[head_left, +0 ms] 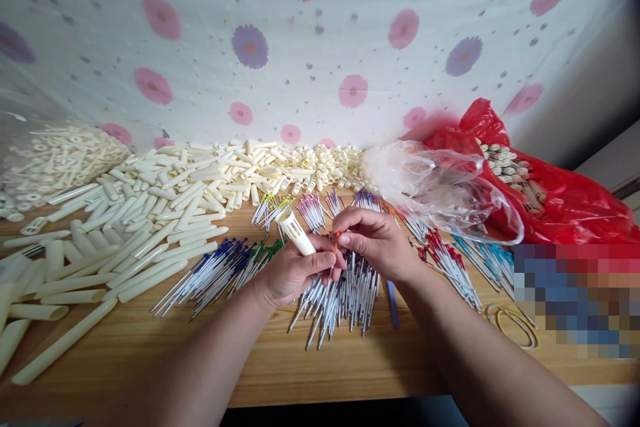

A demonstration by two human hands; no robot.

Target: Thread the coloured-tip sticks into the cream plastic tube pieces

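My left hand (295, 270) is closed around a cream plastic pen barrel (295, 231), its open end pointing up and away. My right hand (373, 240) pinches a thin refill with an orange tip (336, 237) right beside the left thumb. Both hands hover over a heap of white pen refills (340, 297) on the wooden table (320, 360). Blue- and green-tipped refills (220, 270) lie to the left of my left hand.
Long cream barrels (100, 267) and shorter cream parts (200, 180) are piled at left and back. Small springs (330, 163) lie at the back centre. A clear bag (440, 187) and a red bag (560, 200) sit at right, rubber bands (515, 323) near the front edge.
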